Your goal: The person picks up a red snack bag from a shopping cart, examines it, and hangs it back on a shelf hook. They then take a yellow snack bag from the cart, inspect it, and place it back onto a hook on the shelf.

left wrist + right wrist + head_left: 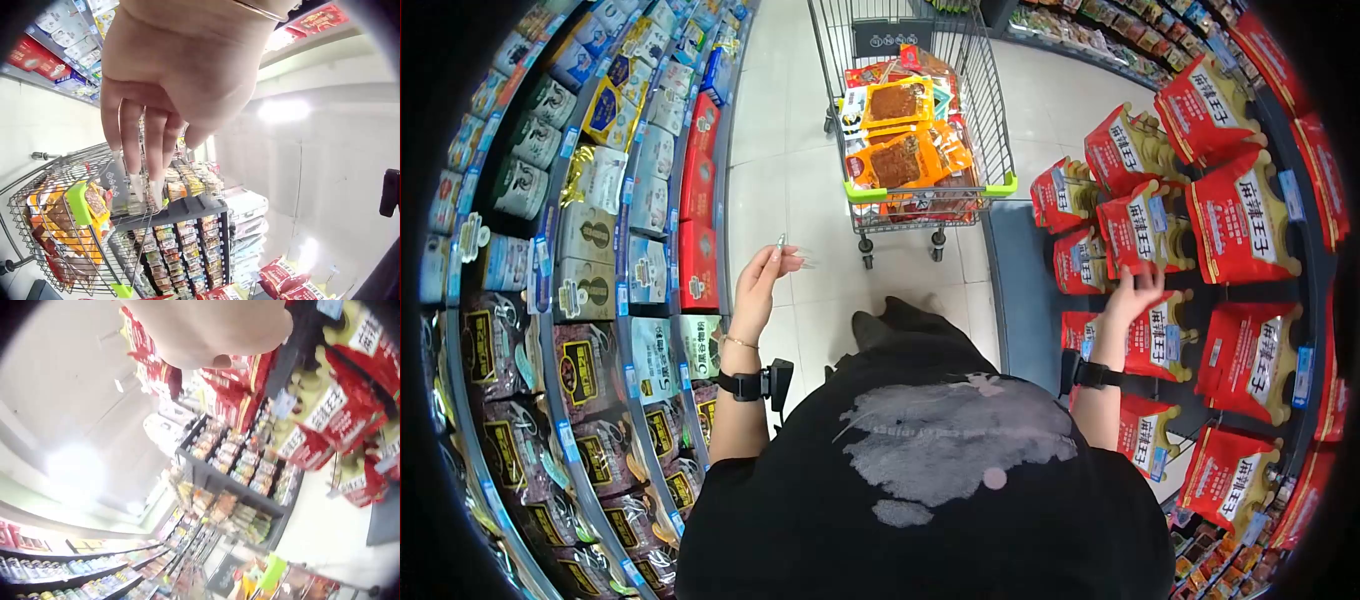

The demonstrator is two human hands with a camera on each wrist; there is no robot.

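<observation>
My left hand (pixel 762 280) hangs in the aisle left of the shopping cart, fingers loosely extended and holding nothing. In the left wrist view the same hand (pixel 181 75) shows long, pale nails in front of the cart. On the right, my right hand (pixel 1132 298) is raised at the hanging red snack bags, its fingers slightly bent and spread. Its fingertips overlap the lower edge of one red bag (pixel 1132 222). In the right wrist view the hand (pixel 212 328) covers part of some red bags (pixel 231 403), and most of its fingers are hidden.
Ahead stands a wire shopping cart (pixel 1002 120) with green corner pieces, containing orange snack packets (pixel 895 160) and red ones. Shelves of boxed and bagged goods (pixel 595 360) line the left side. Several rows of red bags hang on the right rack above a dark base (pixel 1025 290).
</observation>
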